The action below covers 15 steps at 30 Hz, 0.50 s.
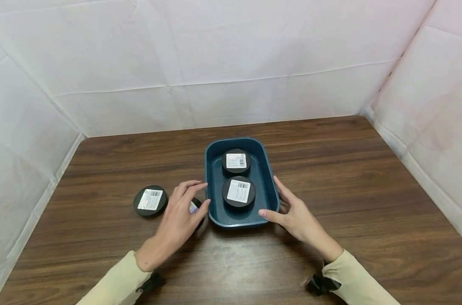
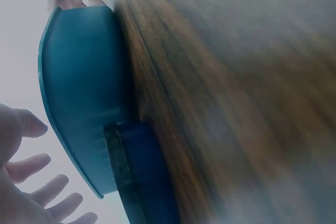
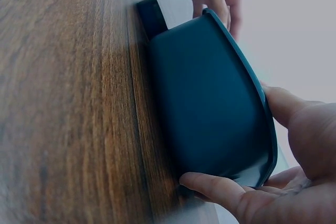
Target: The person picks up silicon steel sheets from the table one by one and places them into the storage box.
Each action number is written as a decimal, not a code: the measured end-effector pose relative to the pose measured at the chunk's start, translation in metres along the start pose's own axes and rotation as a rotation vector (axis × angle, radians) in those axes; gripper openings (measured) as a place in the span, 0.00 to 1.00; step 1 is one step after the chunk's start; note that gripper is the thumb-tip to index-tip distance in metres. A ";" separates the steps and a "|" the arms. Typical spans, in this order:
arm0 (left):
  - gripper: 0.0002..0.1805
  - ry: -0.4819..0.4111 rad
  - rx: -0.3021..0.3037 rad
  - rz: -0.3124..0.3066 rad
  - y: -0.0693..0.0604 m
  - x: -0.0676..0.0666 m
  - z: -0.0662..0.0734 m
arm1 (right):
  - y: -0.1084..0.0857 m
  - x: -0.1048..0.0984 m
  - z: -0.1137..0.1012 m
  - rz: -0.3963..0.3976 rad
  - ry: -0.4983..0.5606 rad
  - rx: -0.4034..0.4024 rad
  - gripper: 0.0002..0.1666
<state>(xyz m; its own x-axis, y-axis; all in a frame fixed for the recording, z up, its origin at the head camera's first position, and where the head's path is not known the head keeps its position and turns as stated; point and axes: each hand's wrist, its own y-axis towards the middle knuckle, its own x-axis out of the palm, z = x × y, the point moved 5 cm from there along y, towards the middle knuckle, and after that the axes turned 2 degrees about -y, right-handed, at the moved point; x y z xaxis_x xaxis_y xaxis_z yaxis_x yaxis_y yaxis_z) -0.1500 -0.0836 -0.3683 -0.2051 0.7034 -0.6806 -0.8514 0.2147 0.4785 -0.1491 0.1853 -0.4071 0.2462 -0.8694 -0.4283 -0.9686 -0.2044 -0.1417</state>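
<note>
A dark blue rectangular tray (image 1: 263, 184) sits on the table with two round black containers in it, a far one (image 1: 235, 161) and a near one (image 1: 238, 192), both with white labels on top. My right hand (image 1: 297, 216) grips the tray's near right corner, thumb over the rim and fingers against the outer wall (image 3: 210, 108). My left hand (image 1: 177, 214) hovers by the left rim with its fingers spread, holding nothing. Partly hidden beneath it, a third black container (image 1: 194, 207) stands beside the tray's left wall.
Another labelled black container (image 1: 151, 200) lies on the wooden table (image 1: 368, 190), left of my left hand. White sheeting (image 1: 231, 101) hangs behind the table's far edge and along both sides.
</note>
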 end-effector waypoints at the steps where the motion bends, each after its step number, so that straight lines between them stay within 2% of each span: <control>1: 0.21 0.003 -0.003 -0.001 -0.001 0.000 -0.001 | 0.000 0.000 0.000 0.000 -0.002 0.000 0.59; 9: 0.22 0.016 -0.059 -0.025 -0.006 -0.006 -0.008 | 0.000 -0.001 -0.001 0.004 -0.012 0.007 0.59; 15: 0.23 0.040 -0.065 -0.021 -0.006 -0.010 -0.010 | -0.001 -0.002 -0.002 -0.001 -0.008 0.005 0.59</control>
<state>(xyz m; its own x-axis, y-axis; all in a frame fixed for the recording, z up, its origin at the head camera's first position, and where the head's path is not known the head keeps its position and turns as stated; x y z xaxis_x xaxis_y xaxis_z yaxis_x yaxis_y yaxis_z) -0.1474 -0.0982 -0.3702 -0.2053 0.6710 -0.7125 -0.8850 0.1835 0.4279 -0.1487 0.1859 -0.4045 0.2474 -0.8657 -0.4352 -0.9681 -0.2030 -0.1467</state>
